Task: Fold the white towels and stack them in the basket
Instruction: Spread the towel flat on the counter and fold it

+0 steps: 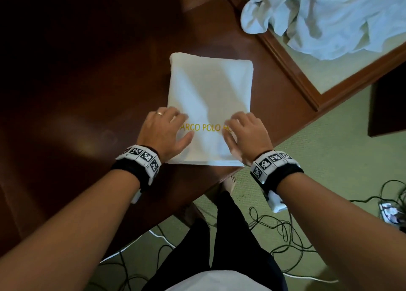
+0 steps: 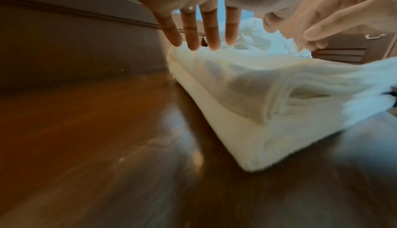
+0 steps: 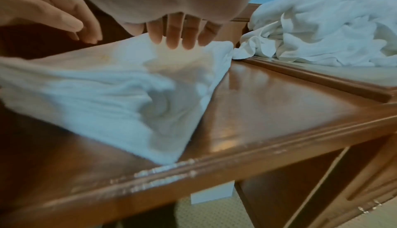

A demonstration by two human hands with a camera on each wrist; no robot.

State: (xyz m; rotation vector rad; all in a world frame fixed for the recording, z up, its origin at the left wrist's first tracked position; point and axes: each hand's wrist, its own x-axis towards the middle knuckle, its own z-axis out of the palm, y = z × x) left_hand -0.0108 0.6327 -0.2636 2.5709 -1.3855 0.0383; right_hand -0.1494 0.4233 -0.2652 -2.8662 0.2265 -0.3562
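A folded white towel with yellow lettering lies flat on the dark wooden table, close to its near edge. My left hand rests flat on the towel's near left part, fingers straight. My right hand lies flat on the near right part. In the left wrist view the left fingers touch the top of the thick layered towel. The right wrist view shows the right fingers pressing the towel. No basket is in view.
A heap of unfolded white towels lies at the back right on a pale surface with a wooden frame; it also shows as the heap. Black and white cables trail over the green carpet beside my legs.
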